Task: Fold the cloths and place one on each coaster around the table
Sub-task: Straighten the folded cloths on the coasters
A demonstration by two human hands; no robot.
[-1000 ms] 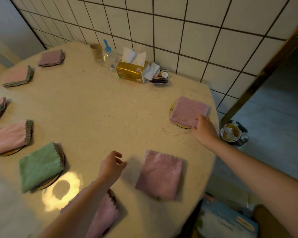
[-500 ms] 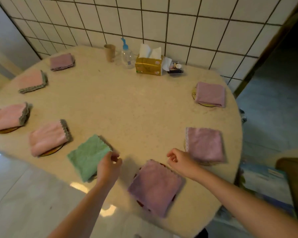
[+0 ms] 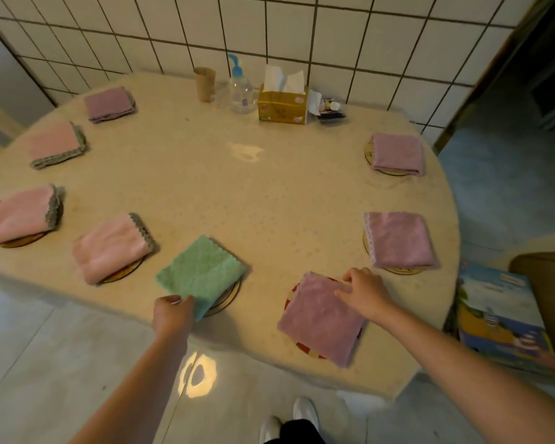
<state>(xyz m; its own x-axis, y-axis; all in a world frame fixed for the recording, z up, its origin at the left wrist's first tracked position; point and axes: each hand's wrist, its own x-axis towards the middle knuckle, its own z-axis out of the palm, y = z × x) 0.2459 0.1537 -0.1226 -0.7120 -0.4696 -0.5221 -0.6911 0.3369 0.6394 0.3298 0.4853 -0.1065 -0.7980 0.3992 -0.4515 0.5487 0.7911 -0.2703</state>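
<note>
Hands both busy at near table (image 3: 269, 193) edge: left hand (image 3: 172, 317) pinched green cloth (image 3: 202, 275) corner, right hand (image 3: 364, 291) fingers pressed flat on purple cloth (image 3: 321, 318), over coasters.

Desk (image 3: 225, 193): pale cream top with fine speckling; behind it, white wall tiles (image 3: 334, 33) with dark grout. Cloths around the desk's rim: one mint green cloth (image 3: 202, 275) at the near edge, three pink cloths (image 3: 109, 248) with grey-green scalloped trim to its left, four mauve cloths (image 3: 322, 317) elsewhere. At the desk's far edge stand a gold-yellow tissue box (image 3: 282, 105), a clear bottle with blue pump (image 3: 239, 88) and a tan cup (image 3: 204, 84).
</note>
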